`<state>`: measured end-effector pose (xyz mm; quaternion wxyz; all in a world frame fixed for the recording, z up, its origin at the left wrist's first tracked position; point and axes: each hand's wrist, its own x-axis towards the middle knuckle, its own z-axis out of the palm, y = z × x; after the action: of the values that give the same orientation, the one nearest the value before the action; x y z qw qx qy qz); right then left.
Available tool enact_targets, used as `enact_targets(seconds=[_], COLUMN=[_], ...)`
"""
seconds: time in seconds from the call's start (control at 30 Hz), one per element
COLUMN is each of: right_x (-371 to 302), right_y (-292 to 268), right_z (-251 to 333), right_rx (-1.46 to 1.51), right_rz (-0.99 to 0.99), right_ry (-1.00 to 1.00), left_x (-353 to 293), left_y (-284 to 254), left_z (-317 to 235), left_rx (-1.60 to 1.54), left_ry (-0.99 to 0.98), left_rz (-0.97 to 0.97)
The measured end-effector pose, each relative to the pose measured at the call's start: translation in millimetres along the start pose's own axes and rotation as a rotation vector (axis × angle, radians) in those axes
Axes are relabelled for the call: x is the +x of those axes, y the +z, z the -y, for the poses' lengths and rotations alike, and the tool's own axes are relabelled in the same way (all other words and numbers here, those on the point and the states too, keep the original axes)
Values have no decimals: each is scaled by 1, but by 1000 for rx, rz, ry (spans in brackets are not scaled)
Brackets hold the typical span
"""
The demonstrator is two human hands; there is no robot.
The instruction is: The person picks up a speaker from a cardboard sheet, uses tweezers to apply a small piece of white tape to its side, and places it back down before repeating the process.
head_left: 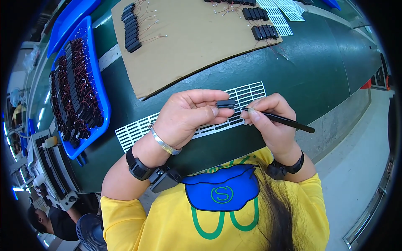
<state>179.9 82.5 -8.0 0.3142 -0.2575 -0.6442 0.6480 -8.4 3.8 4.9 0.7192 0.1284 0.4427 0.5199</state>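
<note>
L hand [188, 111] pinches the small blk module [226, 103] betw. thumb & fingers, above the white slotted sheet [126, 135] on the green surface [310, 75]; R hand [273, 121] fingers hold blk tweezers [293, 122], tips nr the module's R end. Can't tell if tips grip anything, too small. Risk: tweezers pushed off-angle could skid & scratch the casing, or twist it loose, since L hold's only a pinch.
</note>
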Motion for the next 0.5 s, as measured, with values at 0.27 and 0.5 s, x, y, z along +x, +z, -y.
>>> enact_targets(seconds=[0.27, 0.5], right_x=[-2, -2], right_y=[1, 1], right_z=[-1, -1], right_rx=[16, 79], right_rz=[4, -28], right_ry=[-46, 6], left_x=[1, 0], left_y=[2, 1], left_z=[5, 3], left_rx=[63, 32], left_ry=[70, 61], left_rz=[-25, -5])
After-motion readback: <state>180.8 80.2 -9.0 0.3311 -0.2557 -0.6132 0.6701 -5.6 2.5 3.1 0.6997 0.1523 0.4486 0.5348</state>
